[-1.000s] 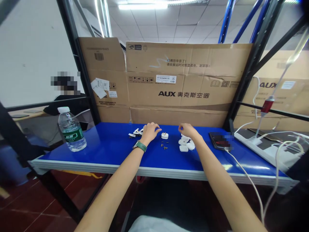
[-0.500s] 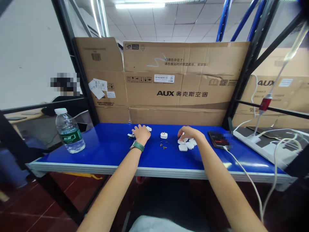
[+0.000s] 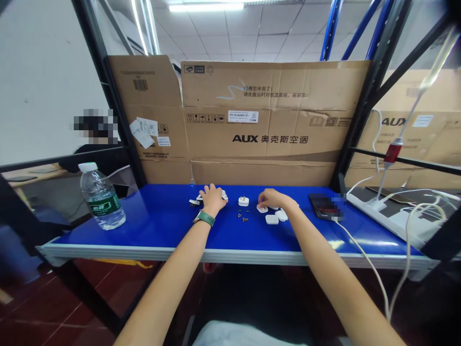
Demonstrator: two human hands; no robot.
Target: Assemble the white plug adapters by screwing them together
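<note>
the small parts lie in separate groups on the blue counter (image 3: 162, 230), which seems meant to keep like with like and within easy reach: white pieces (image 3: 194, 202) by the left hand (image 3: 212, 198), rounded covers (image 3: 272, 219) by the right hand (image 3: 272, 198). the plug (image 3: 243, 202) stands between the hands with its prongs up, probably so that this side is easy to get at. nearer the counter's front edge lie loose brass bits (image 3: 245, 220), too small to name surely, likely kept apart so they do not get lost among the white parts. the phone (image 3: 320, 206) and the bottle (image 3: 103, 199) sit off to the sides, leaving room for the hands.

the right hand's grip is nearly closed, fingertips pinching one cover (image 3: 262, 210) just beside the others. the left hand is palm down over the white pieces, fingers bent and somewhat spread; it hides what lies beneath, so i cannot tell whether that grip is pinching a piece or only touching the pile. neither hand touches the plug or the brass bits.
</note>
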